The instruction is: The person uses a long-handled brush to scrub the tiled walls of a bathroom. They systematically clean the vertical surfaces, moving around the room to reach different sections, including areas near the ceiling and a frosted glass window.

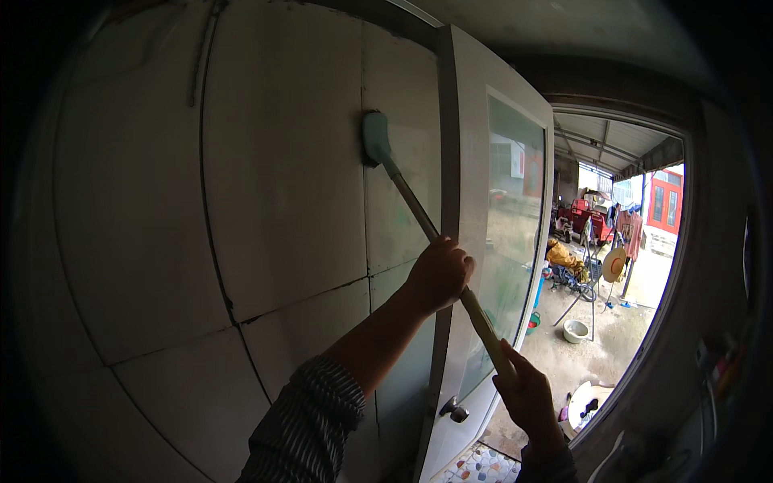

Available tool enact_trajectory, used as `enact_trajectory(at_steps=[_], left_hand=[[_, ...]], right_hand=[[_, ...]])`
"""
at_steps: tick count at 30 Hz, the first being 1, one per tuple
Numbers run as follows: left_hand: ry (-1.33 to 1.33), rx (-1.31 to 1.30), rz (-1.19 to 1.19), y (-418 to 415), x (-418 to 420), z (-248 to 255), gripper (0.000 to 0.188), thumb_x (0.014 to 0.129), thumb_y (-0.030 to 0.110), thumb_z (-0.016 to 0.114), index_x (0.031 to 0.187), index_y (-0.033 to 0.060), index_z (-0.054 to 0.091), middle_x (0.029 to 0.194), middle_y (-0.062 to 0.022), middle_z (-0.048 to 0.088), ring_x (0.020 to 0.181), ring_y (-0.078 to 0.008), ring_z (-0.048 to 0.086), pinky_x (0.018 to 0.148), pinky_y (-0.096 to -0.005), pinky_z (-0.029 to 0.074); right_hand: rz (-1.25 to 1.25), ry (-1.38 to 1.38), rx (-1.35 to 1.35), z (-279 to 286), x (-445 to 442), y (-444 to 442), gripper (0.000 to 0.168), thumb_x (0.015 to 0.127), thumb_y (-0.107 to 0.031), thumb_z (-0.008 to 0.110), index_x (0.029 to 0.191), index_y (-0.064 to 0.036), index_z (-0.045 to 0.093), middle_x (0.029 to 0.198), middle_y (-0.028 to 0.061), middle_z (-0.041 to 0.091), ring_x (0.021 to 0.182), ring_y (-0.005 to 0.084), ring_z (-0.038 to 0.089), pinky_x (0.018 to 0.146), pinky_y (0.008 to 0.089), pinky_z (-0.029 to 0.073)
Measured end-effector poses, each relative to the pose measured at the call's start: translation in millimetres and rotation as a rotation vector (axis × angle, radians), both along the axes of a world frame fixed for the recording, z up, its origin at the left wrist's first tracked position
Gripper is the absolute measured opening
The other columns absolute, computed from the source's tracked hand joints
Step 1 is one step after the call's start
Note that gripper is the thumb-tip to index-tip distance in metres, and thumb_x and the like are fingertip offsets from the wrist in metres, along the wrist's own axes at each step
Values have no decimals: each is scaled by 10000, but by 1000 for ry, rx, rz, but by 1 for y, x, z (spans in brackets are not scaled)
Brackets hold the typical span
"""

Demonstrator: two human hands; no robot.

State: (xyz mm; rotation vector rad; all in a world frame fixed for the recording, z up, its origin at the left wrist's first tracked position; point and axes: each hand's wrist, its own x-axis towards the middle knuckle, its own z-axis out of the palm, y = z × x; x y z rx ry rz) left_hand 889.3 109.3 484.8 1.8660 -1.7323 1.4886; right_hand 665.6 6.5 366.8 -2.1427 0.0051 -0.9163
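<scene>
A long-handled scrub brush (375, 137) with a grey-blue head rests against the tiled wall (284, 169), along a dark vertical joint between two tiles. Its bristles face the wall and are mostly hidden by the head. Partway up the pole, my left hand (444, 271) is wrapped around it. Lower down, my right hand (526, 386) grips the pale end of the handle. The pole slants from the upper left to the lower right, passing in front of a white door. Dark grime lines several tile joints.
The white door (471, 121) with a glass pane stands open, its metal knob (454, 410) low down. Through the doorway lie a white basin (575, 331), a straw hat (613, 264) on a rack, and a red vehicle (589, 218). A pebble-patterned floor (480, 468) shows below.
</scene>
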Motion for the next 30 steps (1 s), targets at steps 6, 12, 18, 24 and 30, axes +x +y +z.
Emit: enact_trajectory(at_steps=[6,12,18,24,30], left_hand=[[-126,-18,-2,-3,-4,-68,82,703,102,594,661,97,523,642,-61,513,688,-223,537,786,-370,433],[28,100,-81,0,-24,-199,98,696,118,588,648,106,503,626,-52,474,654,-214,508,679,-368,422],[357,113,-98,15,-82,-339,130,687,131,566,609,108,464,593,-56,481,611,-223,519,603,-371,422],[354,87,-132,2,-71,-351,133,687,130,562,594,109,470,586,-59,480,601,-220,515,619,-378,420],[342,105,-158,-11,-50,-299,148,696,109,554,587,113,455,596,-62,477,618,-233,509,654,-393,426]], right_hand=[[39,117,28,-57,-8,-14,599,804,-95,677,1353,-68,439,1110,181,631,972,208,628,823,325,492],[71,396,138,-155,-47,-16,552,836,-89,650,1353,-93,458,845,110,655,777,137,621,698,286,498],[195,715,370,-237,-112,-24,479,899,-171,596,1337,-29,461,848,28,599,699,102,501,600,263,425],[110,697,363,-252,-110,-21,525,842,-122,653,1340,-112,486,988,97,663,866,118,596,787,276,479],[131,378,311,-238,-84,-18,519,848,-77,649,1339,-109,485,1041,81,657,902,105,579,813,272,479]])
